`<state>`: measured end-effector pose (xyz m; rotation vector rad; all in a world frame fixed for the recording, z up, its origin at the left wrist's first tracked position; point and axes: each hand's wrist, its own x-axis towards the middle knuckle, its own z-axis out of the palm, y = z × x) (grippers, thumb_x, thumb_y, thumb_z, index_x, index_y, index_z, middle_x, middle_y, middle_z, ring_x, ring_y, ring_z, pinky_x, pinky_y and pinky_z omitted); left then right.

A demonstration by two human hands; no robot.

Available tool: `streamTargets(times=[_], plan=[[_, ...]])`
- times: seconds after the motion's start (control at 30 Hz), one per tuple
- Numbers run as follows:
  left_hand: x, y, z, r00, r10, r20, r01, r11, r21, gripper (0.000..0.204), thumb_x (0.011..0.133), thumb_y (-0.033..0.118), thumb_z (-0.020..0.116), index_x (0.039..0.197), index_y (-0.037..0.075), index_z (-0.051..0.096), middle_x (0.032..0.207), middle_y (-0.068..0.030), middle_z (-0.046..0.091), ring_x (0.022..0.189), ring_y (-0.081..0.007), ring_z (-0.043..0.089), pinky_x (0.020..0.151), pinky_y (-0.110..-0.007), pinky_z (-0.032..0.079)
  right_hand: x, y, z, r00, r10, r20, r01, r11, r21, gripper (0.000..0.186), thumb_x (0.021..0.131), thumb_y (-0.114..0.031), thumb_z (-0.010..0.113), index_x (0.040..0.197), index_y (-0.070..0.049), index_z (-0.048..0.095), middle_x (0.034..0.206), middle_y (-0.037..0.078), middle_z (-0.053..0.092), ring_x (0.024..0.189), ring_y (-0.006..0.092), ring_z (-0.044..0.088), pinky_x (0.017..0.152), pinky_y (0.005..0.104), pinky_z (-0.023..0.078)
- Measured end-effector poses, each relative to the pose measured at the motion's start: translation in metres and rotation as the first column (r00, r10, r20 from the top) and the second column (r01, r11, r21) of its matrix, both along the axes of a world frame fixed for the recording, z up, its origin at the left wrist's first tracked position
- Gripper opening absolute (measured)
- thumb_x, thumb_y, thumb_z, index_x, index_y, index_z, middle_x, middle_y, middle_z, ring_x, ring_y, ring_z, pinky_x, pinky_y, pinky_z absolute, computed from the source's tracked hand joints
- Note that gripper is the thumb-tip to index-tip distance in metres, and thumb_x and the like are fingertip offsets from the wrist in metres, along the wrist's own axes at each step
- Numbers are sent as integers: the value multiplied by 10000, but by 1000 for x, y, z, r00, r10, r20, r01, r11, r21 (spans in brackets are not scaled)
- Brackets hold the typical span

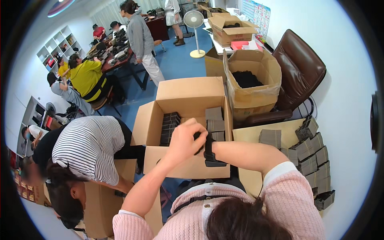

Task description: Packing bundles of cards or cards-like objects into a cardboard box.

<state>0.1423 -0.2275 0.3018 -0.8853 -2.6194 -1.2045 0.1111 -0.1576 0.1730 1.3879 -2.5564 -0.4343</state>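
My left hand (185,138) is raised over the front of an open cardboard box (190,87), its fingers curled. It closes on a black strap (209,144) that goes round my right wrist (218,149). A flat black buckle or case (215,162) hangs from the strap. The fingers of my right hand are hidden behind my left hand and the strap. Inside the box, a stack of dark packs (169,127) lines the left side. Grey-brown packs (215,114) stand along the right side, with bare cardboard between the two rows.
More grey packs (314,160) are piled on a tan board at right. Behind it stand a brown leather chair (301,68) and a tall carton (252,96) with black material. At left a person in a striped shirt (90,138) bends over another carton (98,200). A fan (194,34) stands farther back.
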Motion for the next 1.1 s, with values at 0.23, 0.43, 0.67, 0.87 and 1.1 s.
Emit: streamTargets(times=[0.23, 0.43, 0.67, 0.87, 1.1], plan=[[-46, -14, -23, 967, 111, 230, -83, 988, -130, 127, 769, 95, 660, 811, -24, 669, 771, -155, 628, 697, -282, 615, 636, -343, 478, 40, 5, 10, 891, 365, -270, -367, 929, 46, 143, 801, -184, 562, 734, -94, 651, 695, 57, 638, 577, 200, 569, 536, 345, 437], [-40, -32, -41, 729, -447, 519, 412, 891, 189, 162, 846, 153, 672, 947, 27, 685, 816, -9, 661, 730, -60, 569, 665, -241, 474, 75, -34, 111, 477, 837, -269, -775, 255, -578, 112, 704, -206, 594, 709, -95, 586, 664, 38, 557, 629, 210, 552, 533, 335, 441], [7, -27, -36, 529, -491, 692, -323, 638, 699, 196, 923, 92, 552, 1084, 4, 621, 996, -62, 674, 865, -139, 649, 757, -272, 520, -33, -21, 186, 934, 319, 159, 105, 179, -978, 145, 866, -145, 601, 942, -22, 610, 741, 119, 621, 609, 244, 604, 565, 314, 472], [-8, -43, -23, 535, -522, 664, -285, 629, 724, 229, 907, 139, 574, 1090, 4, 607, 955, -59, 668, 841, -122, 646, 719, -255, 530, -57, -48, 180, 834, 431, 344, 352, 65, -934, 116, 853, -126, 604, 896, -19, 587, 726, 145, 647, 630, 290, 632, 556, 361, 473], [6, -43, -31, 177, -617, 767, -393, 670, 630, 219, 842, 160, 632, 1029, 48, 649, 993, -40, 685, 833, -103, 646, 699, -249, 525, -27, -71, 181, 870, 482, 98, -13, 221, -975, 78, 836, -77, 626, 911, -60, 618, 790, 101, 639, 663, 261, 619, 580, 346, 477]])
